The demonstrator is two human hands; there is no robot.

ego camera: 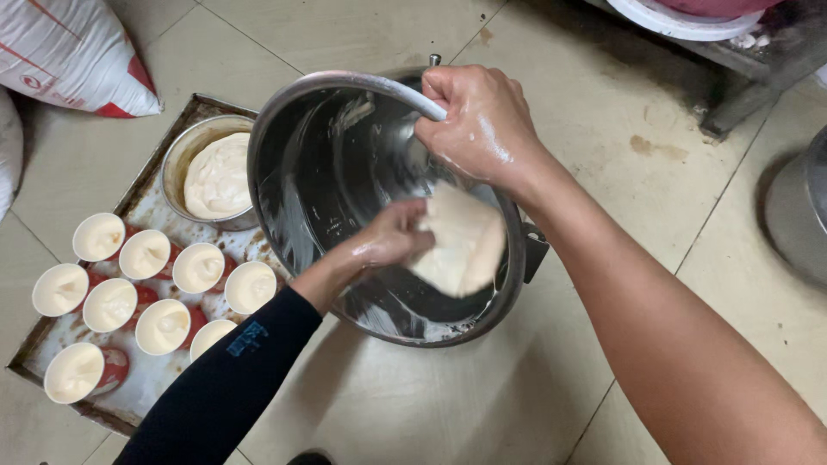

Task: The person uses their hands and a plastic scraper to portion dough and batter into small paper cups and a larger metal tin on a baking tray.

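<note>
Gripping the rim of a tilted steel bowl (327, 172) over the floor, the right hand (482, 125) is turning its mouth up toward the camera; the left hand (392, 237) is closing on a pale scraper (461, 245) inside, beside batter-filled cups (146, 288) on a tray (138, 194).

Batter-filled cups (146, 288) on tray (138, 392); small batter bowl (211, 172); sack (73, 52).
</note>
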